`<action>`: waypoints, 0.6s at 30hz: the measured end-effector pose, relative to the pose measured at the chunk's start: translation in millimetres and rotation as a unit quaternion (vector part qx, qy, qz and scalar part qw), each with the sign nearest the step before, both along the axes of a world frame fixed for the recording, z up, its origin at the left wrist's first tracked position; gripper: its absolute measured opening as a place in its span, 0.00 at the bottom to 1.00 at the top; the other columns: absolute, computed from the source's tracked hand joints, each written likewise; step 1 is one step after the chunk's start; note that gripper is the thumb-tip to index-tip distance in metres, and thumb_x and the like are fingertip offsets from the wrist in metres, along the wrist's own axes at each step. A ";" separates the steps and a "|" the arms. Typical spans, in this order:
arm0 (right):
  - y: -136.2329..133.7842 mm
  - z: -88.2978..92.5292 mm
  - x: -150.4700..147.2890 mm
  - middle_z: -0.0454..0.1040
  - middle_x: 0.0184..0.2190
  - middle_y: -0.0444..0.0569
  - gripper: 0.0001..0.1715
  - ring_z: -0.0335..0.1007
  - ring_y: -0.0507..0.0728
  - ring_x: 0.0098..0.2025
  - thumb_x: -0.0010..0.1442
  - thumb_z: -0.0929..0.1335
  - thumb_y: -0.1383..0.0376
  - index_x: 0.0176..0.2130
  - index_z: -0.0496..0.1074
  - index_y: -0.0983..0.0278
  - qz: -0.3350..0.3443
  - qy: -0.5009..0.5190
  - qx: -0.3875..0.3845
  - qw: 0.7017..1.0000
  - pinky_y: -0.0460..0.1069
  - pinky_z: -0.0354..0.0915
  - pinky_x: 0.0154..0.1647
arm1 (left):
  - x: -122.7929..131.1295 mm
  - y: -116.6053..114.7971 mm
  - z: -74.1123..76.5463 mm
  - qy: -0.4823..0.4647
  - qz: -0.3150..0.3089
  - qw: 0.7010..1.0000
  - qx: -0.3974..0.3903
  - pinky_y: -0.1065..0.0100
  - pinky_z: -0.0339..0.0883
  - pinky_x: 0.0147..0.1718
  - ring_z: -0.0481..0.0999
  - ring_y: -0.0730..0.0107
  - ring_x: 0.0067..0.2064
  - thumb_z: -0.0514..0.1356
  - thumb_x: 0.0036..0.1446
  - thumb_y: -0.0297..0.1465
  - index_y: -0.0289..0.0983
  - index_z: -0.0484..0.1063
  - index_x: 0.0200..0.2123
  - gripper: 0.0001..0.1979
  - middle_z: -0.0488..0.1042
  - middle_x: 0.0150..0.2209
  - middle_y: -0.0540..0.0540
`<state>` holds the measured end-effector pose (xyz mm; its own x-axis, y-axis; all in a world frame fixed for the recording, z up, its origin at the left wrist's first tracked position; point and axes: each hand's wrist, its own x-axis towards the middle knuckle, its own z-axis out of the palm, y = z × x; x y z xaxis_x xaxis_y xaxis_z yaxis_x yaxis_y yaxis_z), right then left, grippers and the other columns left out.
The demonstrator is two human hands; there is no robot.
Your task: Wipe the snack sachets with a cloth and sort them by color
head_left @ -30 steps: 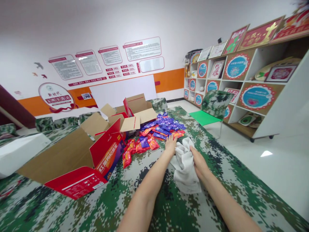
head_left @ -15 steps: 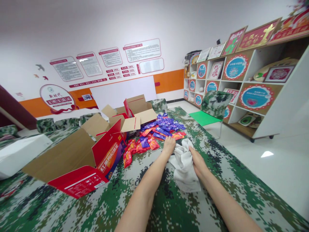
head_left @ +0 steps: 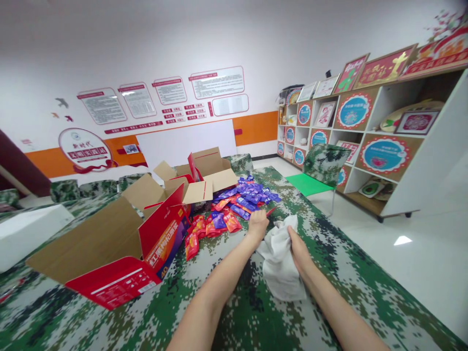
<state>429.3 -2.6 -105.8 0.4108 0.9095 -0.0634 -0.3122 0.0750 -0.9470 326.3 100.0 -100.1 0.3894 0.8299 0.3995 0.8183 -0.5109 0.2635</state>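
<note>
My left hand (head_left: 259, 225) is closed on a red sachet (head_left: 271, 212), of which only a thin edge shows past the fingers. It is at the near side of a pile of purple sachets (head_left: 252, 193) and red sachets (head_left: 231, 222). My right hand (head_left: 299, 247) grips a crumpled white cloth (head_left: 281, 265), with the thumb on top along its right side. The cloth's lower end hangs down to the camouflage tablecloth. Palm and fingertips of the left hand are hidden from view.
An open red cardboard box (head_left: 113, 285) lies with its flaps spread at left, another open carton (head_left: 208, 158) behind it. A white foam block (head_left: 32, 234) rests at far left. Beyond the table's right edge are a green-seated chair (head_left: 310, 184) and shelves (head_left: 383, 112).
My left hand has closed on a red sachet at the pile's right end and drawn it slightly nearer. The right hand keeps its grip on the cloth. The whole view has shifted slightly.
</note>
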 end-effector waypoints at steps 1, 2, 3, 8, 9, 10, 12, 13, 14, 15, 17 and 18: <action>0.0 0.7 -1.5 0.73 0.46 0.46 0.29 0.64 0.59 0.53 0.53 0.63 0.51 0.49 0.68 0.63 -0.004 -0.020 0.007 1.000 0.53 0.59 0.55 | -3.5 -9.6 -0.9 -0.035 0.009 0.999 -0.007 0.64 0.59 0.42 0.68 0.63 0.40 0.48 0.55 0.24 0.33 0.66 0.36 0.09 0.70 0.35 0.40; -0.5 1.7 -4.0 0.72 0.48 0.46 0.29 0.62 0.58 0.55 0.53 0.63 0.50 0.49 0.68 0.63 0.000 -0.046 0.015 0.999 0.53 0.56 0.57 | -7.8 -20.8 -2.1 -0.083 0.016 0.996 -0.022 0.66 0.60 0.39 0.68 0.65 0.38 0.47 0.56 0.25 0.35 0.65 0.37 0.08 0.70 0.34 0.43; -1.3 2.7 -7.4 0.71 0.49 0.46 0.29 0.60 0.58 0.56 0.53 0.63 0.50 0.49 0.68 0.63 0.008 -0.073 0.022 0.997 0.52 0.53 0.59 | -12.8 -33.2 -3.5 -0.139 0.022 0.989 -0.041 0.68 0.60 0.36 0.68 0.68 0.35 0.47 0.57 0.27 0.36 0.64 0.37 0.08 0.69 0.32 0.45; -3.6 1.4 -37.0 0.68 0.51 0.49 0.31 0.59 0.58 0.56 0.55 0.62 0.51 0.53 0.64 0.63 0.059 -0.163 0.059 0.983 0.54 0.50 0.60 | -42.1 -91.5 -6.3 -0.417 0.037 0.899 -0.125 0.74 0.56 0.27 0.63 0.75 0.26 0.45 0.59 0.33 0.39 0.61 0.33 0.08 0.64 0.24 0.53; -3.4 0.0 -44.5 0.67 0.53 0.49 0.31 0.58 0.58 0.57 0.55 0.62 0.51 0.54 0.62 0.63 0.060 -0.182 0.078 0.978 0.54 0.49 0.60 | -47.2 -98.3 -4.9 -0.467 0.035 0.872 -0.140 0.74 0.56 0.27 0.63 0.76 0.26 0.46 0.59 0.34 0.39 0.62 0.32 0.08 0.63 0.24 0.53; -3.2 -1.4 -52.2 0.64 0.55 0.49 0.32 0.56 0.58 0.58 0.55 0.62 0.52 0.56 0.60 0.62 0.058 -0.202 0.099 0.973 0.54 0.48 0.60 | -51.5 -102.7 -2.8 -0.518 0.026 0.840 -0.160 0.74 0.57 0.28 0.64 0.76 0.26 0.47 0.58 0.36 0.39 0.62 0.32 0.09 0.64 0.25 0.53; -3.5 -3.0 -67.1 0.58 0.59 0.49 0.32 0.49 0.57 0.61 0.56 0.61 0.53 0.58 0.57 0.61 0.052 -0.249 0.137 0.957 0.55 0.44 0.62 | -58.5 -105.0 3.1 -0.629 -0.008 0.747 -0.214 0.74 0.61 0.31 0.67 0.76 0.30 0.48 0.57 0.40 0.38 0.64 0.34 0.12 0.68 0.29 0.51; -4.3 -3.1 -74.1 0.56 0.60 0.49 0.33 0.45 0.57 0.62 0.56 0.61 0.54 0.58 0.56 0.61 0.054 -0.274 0.148 0.949 0.55 0.42 0.62 | -61.2 -103.8 6.5 -0.679 -0.029 0.689 -0.251 0.73 0.63 0.33 0.69 0.74 0.32 0.49 0.56 0.42 0.38 0.65 0.36 0.15 0.70 0.31 0.49; -5.7 -2.8 -80.6 0.54 0.61 0.49 0.33 0.43 0.57 0.63 0.56 0.62 0.54 0.58 0.56 0.61 0.061 -0.297 0.157 0.940 0.55 0.40 0.63 | -63.7 -101.8 9.7 -0.719 -0.047 0.630 -0.289 0.71 0.64 0.36 0.71 0.72 0.34 0.50 0.54 0.44 0.37 0.67 0.37 0.17 0.72 0.33 0.47; -7.4 -2.1 -86.4 0.54 0.61 0.50 0.32 0.42 0.57 0.63 0.56 0.62 0.55 0.58 0.56 0.61 0.075 -0.319 0.164 0.930 0.55 0.39 0.63 | -66.0 -99.7 12.5 -0.748 -0.060 0.576 -0.325 0.68 0.65 0.38 0.72 0.69 0.36 0.51 0.53 0.45 0.36 0.68 0.37 0.19 0.72 0.35 0.45; -11.3 -0.6 -95.6 0.54 0.61 0.50 0.31 0.44 0.57 0.63 0.57 0.61 0.56 0.58 0.58 0.61 0.110 -0.360 0.182 0.909 0.55 0.40 0.63 | -70.2 -96.7 15.7 -0.774 -0.062 0.512 -0.368 0.65 0.66 0.40 0.73 0.64 0.38 0.54 0.49 0.46 0.34 0.70 0.36 0.21 0.74 0.34 0.42; -12.7 0.2 -99.0 0.54 0.60 0.50 0.30 0.45 0.57 0.63 0.57 0.61 0.57 0.57 0.58 0.61 0.131 -0.377 0.194 0.896 0.55 0.41 0.63 | -72.1 -96.3 15.9 -0.777 -0.046 0.506 -0.372 0.64 0.66 0.41 0.73 0.63 0.39 0.56 0.47 0.45 0.34 0.71 0.35 0.21 0.74 0.33 0.42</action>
<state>330.4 -15.3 -105.6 -0.0279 0.8745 0.4842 0.3510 0.4621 -0.8144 254.2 3.7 -84.1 0.1351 0.9827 -0.1265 -0.6910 0.1850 0.6988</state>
